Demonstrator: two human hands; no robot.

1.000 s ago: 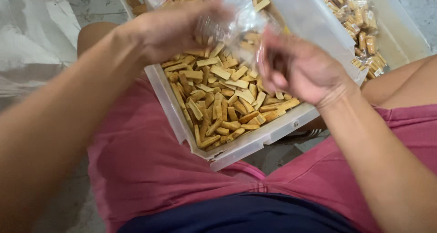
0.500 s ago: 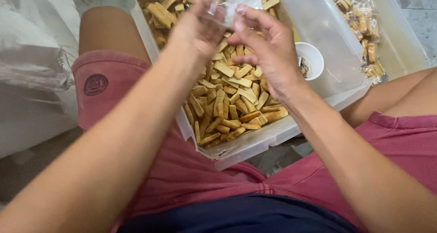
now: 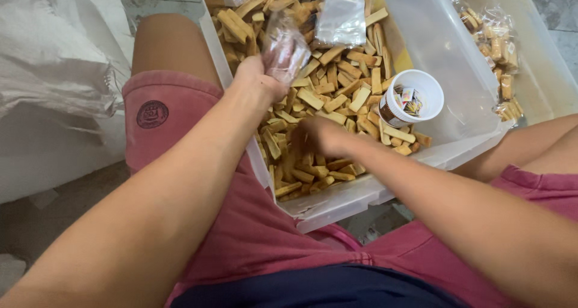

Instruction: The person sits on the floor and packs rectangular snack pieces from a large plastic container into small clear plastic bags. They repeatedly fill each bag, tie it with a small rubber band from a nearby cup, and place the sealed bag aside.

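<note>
My left hand (image 3: 260, 79) holds a small clear plastic bag (image 3: 288, 48) above a clear plastic bin (image 3: 337, 203) full of tan wafer sticks (image 3: 337, 88). My right hand (image 3: 318, 136) reaches down into the sticks near the bin's front, its fingers curled among them; whether it grips any is hidden. A white paper cup (image 3: 409, 97) with small packets inside rests on the sticks at the right.
A second clear bag (image 3: 342, 13) lies on the sticks at the back. Another clear bin (image 3: 542, 61) at the right holds bagged wafer packs (image 3: 497, 40). A white sack (image 3: 54, 55) lies at the left. My legs in pink shorts (image 3: 253, 224) flank the bin.
My hands have separated. The left one keeps the clear bag raised while the right has dropped down into the wafer sticks. The view shifted, showing the cup fully.
</note>
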